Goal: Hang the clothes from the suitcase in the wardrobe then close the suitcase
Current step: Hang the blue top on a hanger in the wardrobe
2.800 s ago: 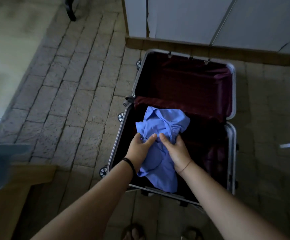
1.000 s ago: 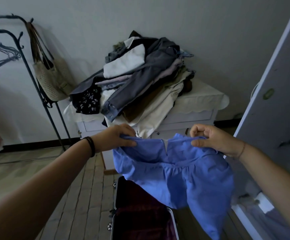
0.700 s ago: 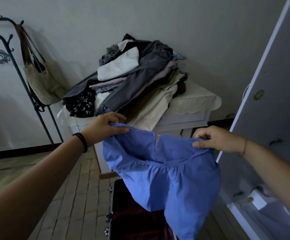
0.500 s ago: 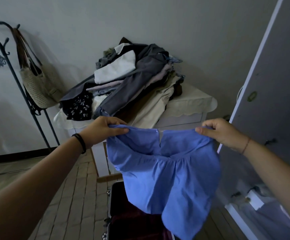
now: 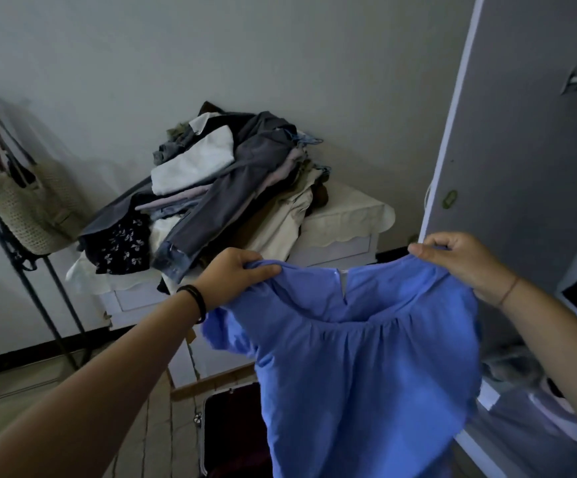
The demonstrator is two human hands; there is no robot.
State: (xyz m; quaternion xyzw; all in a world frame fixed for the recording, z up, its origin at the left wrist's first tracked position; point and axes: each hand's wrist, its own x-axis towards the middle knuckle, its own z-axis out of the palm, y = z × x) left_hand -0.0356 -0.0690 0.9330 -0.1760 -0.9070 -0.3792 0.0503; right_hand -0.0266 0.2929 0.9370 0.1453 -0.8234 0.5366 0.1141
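Both hands, left (image 5: 233,276) and right (image 5: 463,262), pinch the blue top (image 5: 359,357) spread mid-frame, above the open suitcase (image 5: 232,432) at bottom center. Not hung yet; hanger, wardrobe (image 5: 521,150), closing suitcase remain.

Blue blouse (image 5: 359,357); suitcase (image 5: 228,426) lining seemingly maroon; dark garment (image 5: 118,243) with white floral print; beige woven bag (image 5: 28,208); grey trousers (image 5: 232,191).
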